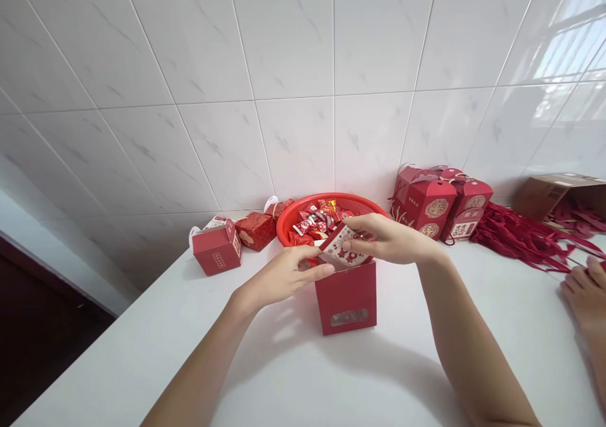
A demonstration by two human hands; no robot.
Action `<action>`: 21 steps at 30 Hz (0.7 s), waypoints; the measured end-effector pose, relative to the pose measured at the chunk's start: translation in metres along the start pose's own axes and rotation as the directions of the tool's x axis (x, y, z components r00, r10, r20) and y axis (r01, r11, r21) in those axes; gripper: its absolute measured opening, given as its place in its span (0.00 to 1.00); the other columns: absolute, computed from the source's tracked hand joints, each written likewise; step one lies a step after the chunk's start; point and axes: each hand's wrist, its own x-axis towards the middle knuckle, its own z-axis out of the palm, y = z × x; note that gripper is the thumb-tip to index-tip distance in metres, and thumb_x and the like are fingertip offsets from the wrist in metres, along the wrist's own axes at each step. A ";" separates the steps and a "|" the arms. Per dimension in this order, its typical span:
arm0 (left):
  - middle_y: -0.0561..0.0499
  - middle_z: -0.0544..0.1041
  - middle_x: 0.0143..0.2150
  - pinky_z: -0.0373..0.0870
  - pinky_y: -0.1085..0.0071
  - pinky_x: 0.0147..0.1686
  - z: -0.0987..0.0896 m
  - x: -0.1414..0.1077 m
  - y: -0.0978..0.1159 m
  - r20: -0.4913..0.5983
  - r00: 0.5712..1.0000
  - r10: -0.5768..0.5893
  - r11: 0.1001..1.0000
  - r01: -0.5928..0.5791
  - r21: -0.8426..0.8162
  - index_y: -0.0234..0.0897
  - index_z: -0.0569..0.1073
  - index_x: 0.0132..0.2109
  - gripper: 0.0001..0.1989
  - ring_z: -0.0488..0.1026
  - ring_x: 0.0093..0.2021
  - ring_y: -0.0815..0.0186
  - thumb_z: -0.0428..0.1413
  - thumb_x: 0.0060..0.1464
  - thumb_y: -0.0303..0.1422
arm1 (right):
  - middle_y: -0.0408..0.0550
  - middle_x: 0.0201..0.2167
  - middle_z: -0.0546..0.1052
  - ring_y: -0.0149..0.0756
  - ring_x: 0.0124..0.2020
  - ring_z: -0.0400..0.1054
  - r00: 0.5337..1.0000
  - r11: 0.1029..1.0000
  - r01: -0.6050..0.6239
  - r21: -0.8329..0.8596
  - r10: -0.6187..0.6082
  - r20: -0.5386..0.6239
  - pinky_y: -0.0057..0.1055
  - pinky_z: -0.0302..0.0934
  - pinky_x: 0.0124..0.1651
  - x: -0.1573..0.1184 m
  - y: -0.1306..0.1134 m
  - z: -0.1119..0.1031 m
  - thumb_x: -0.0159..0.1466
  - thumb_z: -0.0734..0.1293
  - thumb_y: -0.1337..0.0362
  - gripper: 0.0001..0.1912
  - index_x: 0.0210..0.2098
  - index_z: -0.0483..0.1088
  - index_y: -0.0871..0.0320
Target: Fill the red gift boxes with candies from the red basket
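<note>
A tall red box [348, 297] with a small clear window near its bottom stands upright on the white table. My right hand [386, 237] pinches a cream packet with red patterns [348, 247] at the mouth of the box. At the box's upper left edge is my left hand [293, 272], its thumb and fingers closed around the rim and a corner beside the packet. Just behind the box sits a red plastic basket [285, 225] holding small wrapped candies [312, 218], partly hidden by my hands.
Small red boxes [218, 249] stand left of the basket. Decorated red boxes [426, 203], a heap of dark red ribbons [516, 234] and an open cardboard box [544, 193] are at the right. Another person's hand [587, 288] rests at the right edge. A tiled wall [293, 143] rises behind.
</note>
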 end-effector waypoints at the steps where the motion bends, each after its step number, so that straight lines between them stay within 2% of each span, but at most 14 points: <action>1: 0.52 0.80 0.36 0.67 0.73 0.29 0.000 0.000 0.000 0.011 1.000 0.000 1.000 0.000 0.003 0.41 0.80 0.43 0.18 0.74 0.32 0.63 0.57 0.58 0.50 | 0.44 0.30 0.72 0.33 0.31 0.63 1.000 1.000 0.017 -0.011 -0.017 0.016 0.29 0.58 0.31 0.000 0.001 0.000 0.66 0.64 0.59 0.09 0.35 0.70 0.58; 4: 0.51 0.81 0.38 0.68 0.72 0.30 -0.001 0.000 -0.001 0.020 1.000 0.000 1.000 0.000 -0.006 0.41 0.80 0.43 0.19 0.75 0.34 0.62 0.57 0.58 0.50 | 0.44 0.31 0.72 0.33 0.31 0.63 0.999 0.999 0.036 0.007 -0.036 0.010 0.29 0.59 0.32 0.001 0.003 0.001 0.66 0.64 0.60 0.08 0.35 0.69 0.57; 6: 0.48 0.81 0.47 0.71 0.70 0.36 -0.001 0.000 -0.002 0.011 1.000 -0.003 1.000 0.003 -0.021 0.43 0.80 0.49 0.20 0.77 0.43 0.57 0.58 0.57 0.49 | 0.44 0.30 0.72 0.33 0.31 0.64 0.995 0.997 0.025 0.070 -0.017 -0.101 0.30 0.60 0.33 0.003 0.004 0.002 0.66 0.65 0.59 0.09 0.33 0.69 0.58; 8: 0.49 0.76 0.58 0.72 0.69 0.45 -0.001 0.000 -0.003 0.012 1.000 -0.008 0.999 0.009 -0.033 0.47 0.77 0.56 0.23 0.75 0.53 0.54 0.59 0.57 0.48 | 0.44 0.29 0.73 0.34 0.31 0.67 0.966 0.986 0.026 0.168 0.018 -0.259 0.31 0.63 0.35 0.005 0.004 0.004 0.64 0.67 0.57 0.11 0.31 0.69 0.58; 9: 0.50 0.74 0.61 0.72 0.68 0.49 -0.001 0.000 -0.003 0.015 1.000 -0.013 0.999 0.013 -0.030 0.48 0.75 0.58 0.23 0.74 0.56 0.54 0.58 0.57 0.48 | 0.45 0.30 0.74 0.35 0.32 0.68 0.945 0.975 0.036 0.221 0.039 -0.325 0.31 0.64 0.36 0.006 0.004 0.005 0.63 0.69 0.56 0.12 0.31 0.69 0.58; 11: 0.50 0.74 0.61 0.71 0.66 0.52 0.000 0.000 -0.002 0.003 1.000 -0.014 1.000 0.014 -0.002 0.48 0.76 0.57 0.23 0.73 0.57 0.54 0.59 0.57 0.48 | 0.46 0.31 0.75 0.37 0.34 0.70 0.916 0.945 0.064 0.321 0.071 -0.394 0.32 0.66 0.37 0.009 0.004 0.007 0.59 0.72 0.54 0.14 0.32 0.70 0.59; 14: 0.47 0.79 0.53 0.72 0.64 0.50 0.003 0.002 0.001 -0.062 0.998 0.022 1.000 -0.021 0.013 0.42 0.79 0.51 0.22 0.75 0.53 0.54 0.60 0.55 0.49 | 0.48 0.32 0.78 0.37 0.33 0.72 0.915 0.891 0.104 0.443 0.089 -0.394 0.32 0.67 0.35 0.013 0.005 0.010 0.55 0.76 0.51 0.18 0.33 0.71 0.59; 16: 0.46 0.80 0.49 0.73 0.64 0.49 0.005 0.003 0.004 -0.085 0.995 0.059 0.997 -0.063 -0.043 0.39 0.79 0.50 0.21 0.75 0.50 0.55 0.59 0.57 0.49 | 0.48 0.33 0.78 0.37 0.33 0.73 0.927 0.859 0.104 0.502 0.099 -0.361 0.32 0.67 0.34 0.014 0.007 0.012 0.54 0.77 0.52 0.20 0.33 0.70 0.59; 19: 0.46 0.80 0.49 0.71 0.63 0.52 0.006 0.004 0.009 -0.111 0.986 0.124 0.981 -0.138 -0.136 0.37 0.79 0.51 0.20 0.74 0.52 0.55 0.55 0.62 0.46 | 0.48 0.32 0.79 0.37 0.33 0.74 0.937 0.839 0.075 0.539 0.125 -0.326 0.32 0.68 0.34 0.013 0.007 0.013 0.53 0.78 0.53 0.20 0.34 0.68 0.58; 21: 0.46 0.79 0.51 0.69 0.61 0.56 0.003 0.003 0.011 -0.126 0.979 0.163 0.973 -0.180 -0.142 0.37 0.79 0.51 0.19 0.73 0.54 0.55 0.53 0.64 0.45 | 0.47 0.32 0.79 0.37 0.32 0.73 0.941 0.851 0.069 0.521 0.119 -0.318 0.31 0.67 0.33 0.010 0.003 0.011 0.53 0.78 0.54 0.20 0.35 0.67 0.57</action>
